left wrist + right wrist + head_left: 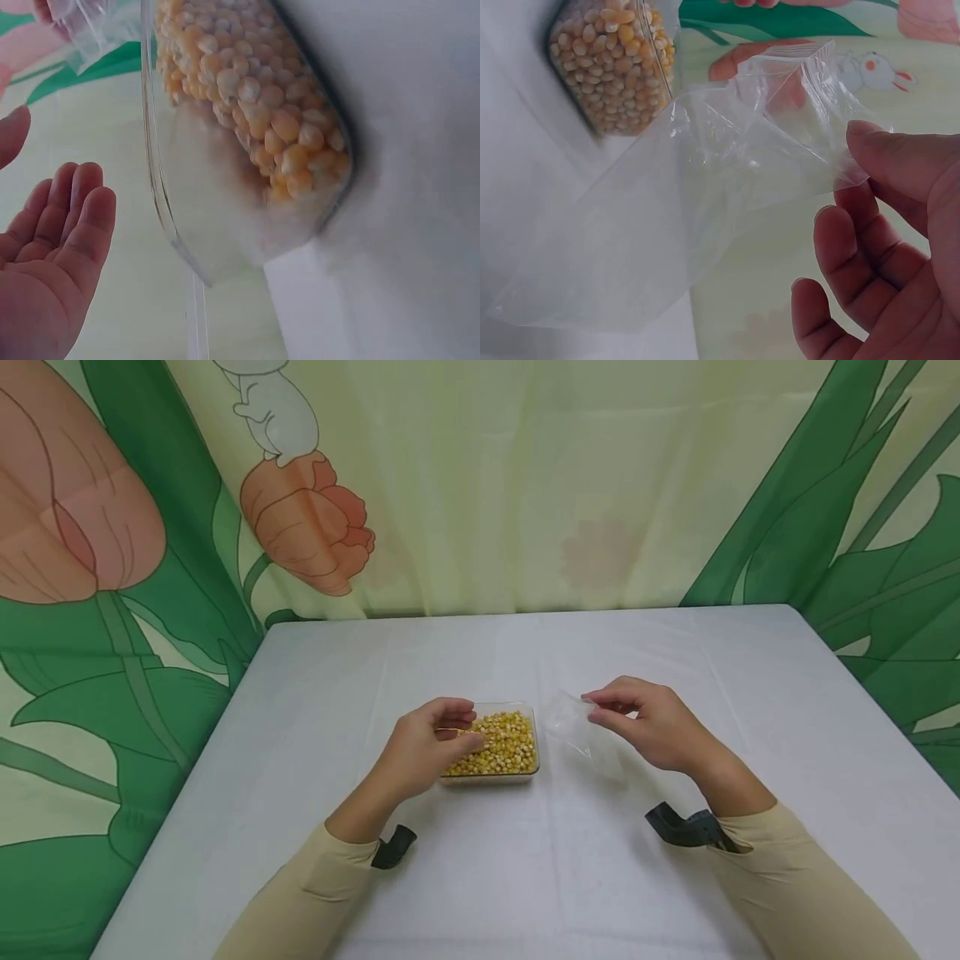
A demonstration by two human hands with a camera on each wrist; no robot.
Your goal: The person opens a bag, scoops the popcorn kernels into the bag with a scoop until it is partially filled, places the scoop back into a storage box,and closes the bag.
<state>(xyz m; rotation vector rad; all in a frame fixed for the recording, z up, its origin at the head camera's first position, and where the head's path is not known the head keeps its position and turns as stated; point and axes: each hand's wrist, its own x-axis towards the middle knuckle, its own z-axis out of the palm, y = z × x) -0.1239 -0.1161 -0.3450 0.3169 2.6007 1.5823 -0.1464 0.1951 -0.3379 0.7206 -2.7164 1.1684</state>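
A clear rectangular container (528, 770) filled with yellow corn kernels (504, 739) stands on the table. My left hand (431, 743) is over the container's left side, fingers loosely bent with nothing between them; in the left wrist view the hand (56, 255) shows beside the container wall (161, 202). Between thumb and index finger, my right hand (645, 718) pinches the edge of a clear zip bag (573, 722), to the right of the container. The right wrist view shows the bag (705, 172) hanging limp and crumpled, no kernels in it.
A white cloth covers the table (480, 877). Behind it hangs a curtain (495, 485) printed with flowers, leaves and a rabbit. Dark wrist mounts (686, 825) stick out from both sleeves, close over the table.
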